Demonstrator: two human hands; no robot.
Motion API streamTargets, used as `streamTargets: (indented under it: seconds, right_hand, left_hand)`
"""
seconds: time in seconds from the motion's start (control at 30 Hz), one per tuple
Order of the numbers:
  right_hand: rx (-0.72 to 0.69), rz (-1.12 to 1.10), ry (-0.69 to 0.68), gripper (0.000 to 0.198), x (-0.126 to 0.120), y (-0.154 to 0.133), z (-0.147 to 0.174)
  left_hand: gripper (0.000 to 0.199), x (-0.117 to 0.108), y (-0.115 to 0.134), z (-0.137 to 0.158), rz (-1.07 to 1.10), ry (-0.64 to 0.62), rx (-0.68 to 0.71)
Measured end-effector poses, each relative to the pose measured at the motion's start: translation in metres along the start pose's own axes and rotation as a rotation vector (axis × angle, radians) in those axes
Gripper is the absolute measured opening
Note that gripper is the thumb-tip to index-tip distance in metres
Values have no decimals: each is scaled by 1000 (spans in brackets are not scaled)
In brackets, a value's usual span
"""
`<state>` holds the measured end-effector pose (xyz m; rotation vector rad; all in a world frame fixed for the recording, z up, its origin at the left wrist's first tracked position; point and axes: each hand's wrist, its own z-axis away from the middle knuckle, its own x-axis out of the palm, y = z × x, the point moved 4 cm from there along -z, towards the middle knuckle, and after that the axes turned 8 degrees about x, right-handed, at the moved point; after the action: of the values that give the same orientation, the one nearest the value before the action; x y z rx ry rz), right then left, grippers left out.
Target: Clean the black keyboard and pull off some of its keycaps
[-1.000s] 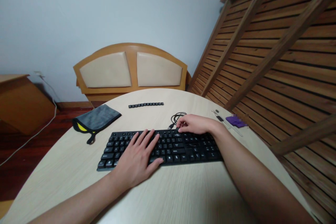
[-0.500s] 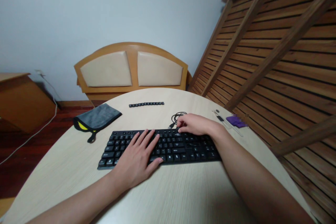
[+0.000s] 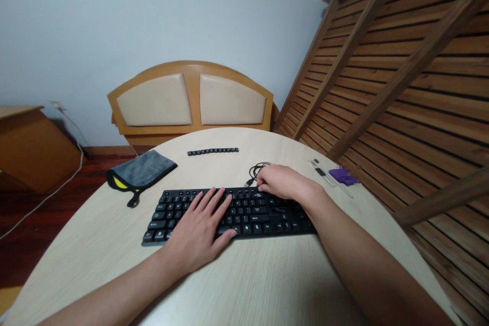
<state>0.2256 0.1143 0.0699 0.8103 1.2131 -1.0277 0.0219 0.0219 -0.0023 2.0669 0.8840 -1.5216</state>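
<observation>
A person's bare left hand (image 3: pixel 200 226) lay palm down over the L-center part of a long black plastic keyboard (image 3: pixel 250 214), fingers spread apart, thumb stretched out by the kbd's near edge. The kbd rested lengthwise on a rounded, pale wood-grain table (image 3: pixel 267 275). The person's bare right hand (image 3: pixel 284 182) was curled over the kbd's far edge, R of its middle, w/ thumb & fingers bent inward; partly hidden, so can't tell if they were clamped on anything. Just beyond the kbd, next to that hand, lay a thin black coiled cable (image 3: pixel 260 165) w/ a metal-tipped plug (image 3: pixel 249 182).

L of the kbd & a bit beyond: a folded gray plush cloth (image 3: pixel 147 168) w/ black trim, yellow lining & a black loop. Beyond the kbd's R end: slim pale tools (image 3: pixel 320 172), one w/ a dark band, near a purple item (image 3: pixel 344 175), partly pixelated. Farther past the kbd, well apart from it, ran a row of small black square keycaps (image 3: pixel 213 151).

In the bkgd, straight beyond the kbd: an arched tan wooden headboard (image 3: pixel 194 102) w/ 2 cream panels, before a pale blue wall (image 3: pixel 171 10). Far R of the kbd: a brown slatted wooden frame (image 3: pixel 412 86). Far L: an orange-brown wooden cabinet (image 3: pixel 34 147).
</observation>
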Motion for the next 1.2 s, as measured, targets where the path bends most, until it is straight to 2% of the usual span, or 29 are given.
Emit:
streamTargets:
  seconds: [0.2,0.43,0.53,0.63,0.7,0.8,0.87,1.07,1.2]
  right_hand:
    - [20,29,42,19,3,-6,0]
    - [-16,-31,-29,15,6,9,-6]
    - [-12,-23,-9,20,4,3,-1]
    - [-41,-47,6,28,4,-18,8]
    - [-138,-128,-17,38,8,-36,14]
    - [-293,-228,-78,75,17,-56,18]
    - [-307,-242,-124,88,24,-60,17]
    - [-252,-258,-216,84,31,-52,14]
    - [-209,-264,-245,85,33,-35,17]
  left_hand:
    - [70,-1,0,-1,-6,-6,-4]
    - [70,0,0,0,-6,-15,-2]
    - [71,1,0,0,1,1,-4]
    - [70,1,0,1,-2,1,1]
    - [65,0,0,1,-9,-3,0]
    - [56,-3,-1,1,-32,-9,-24]
    - [54,-5,-4,0,-46,-6,-55]
    - [53,-8,-11,1,-53,6,-137]
    - [55,-8,-11,1,-36,0,-141]
